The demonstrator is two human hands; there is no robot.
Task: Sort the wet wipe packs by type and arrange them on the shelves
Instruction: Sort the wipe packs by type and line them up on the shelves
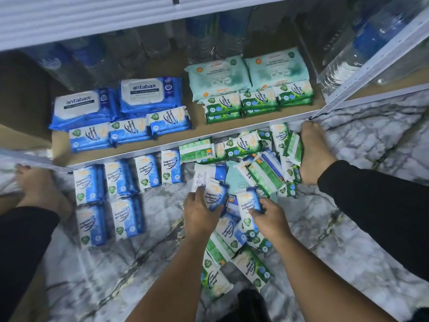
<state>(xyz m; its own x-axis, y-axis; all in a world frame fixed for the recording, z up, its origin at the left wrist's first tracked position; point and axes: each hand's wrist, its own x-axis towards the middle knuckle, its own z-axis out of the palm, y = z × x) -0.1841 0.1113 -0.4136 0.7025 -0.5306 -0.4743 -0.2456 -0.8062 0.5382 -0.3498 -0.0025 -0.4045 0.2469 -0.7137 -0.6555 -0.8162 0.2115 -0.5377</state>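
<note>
Marble-pattern floor point(348, 240) fronts a low shelf point(197, 122); sorting is judged part done. On the shelf, two antabax packs point(86, 105) sit at rear left with small blue packs point(130, 132) in front of them. Two teal packs point(218, 75) sit at rear right with green packs point(255, 102) stacked in front, and bottles point(209, 40) stand behind. On the floor, blue rows point(116, 182) lie sorted at the left, just below the shelf edge. A mixed pile point(260, 163) of blue and green packs lies between the feet and reaches the right foot point(313, 154). Left hand point(199, 212) grips a blue pack point(214, 196), fingers point(196, 194) curled over its upper edge. Right hand point(269, 219) pinches a second blue pack point(248, 201) by its lower end. Both packs are held over the near part of the pile. Judged step: pulling blue packs from the pile to join the blue rows. Recommendations: read each label before placing, since packs lying back-up hide their front labels. Lay both packs label up, the same way round as their neighbours, edges touching; the lower row has room at its right. Carry them clear of the pile so no green pack is dragged along. Risk: soft film packs may slip when held by one end, so a fuller grip on the right is advised.
</note>
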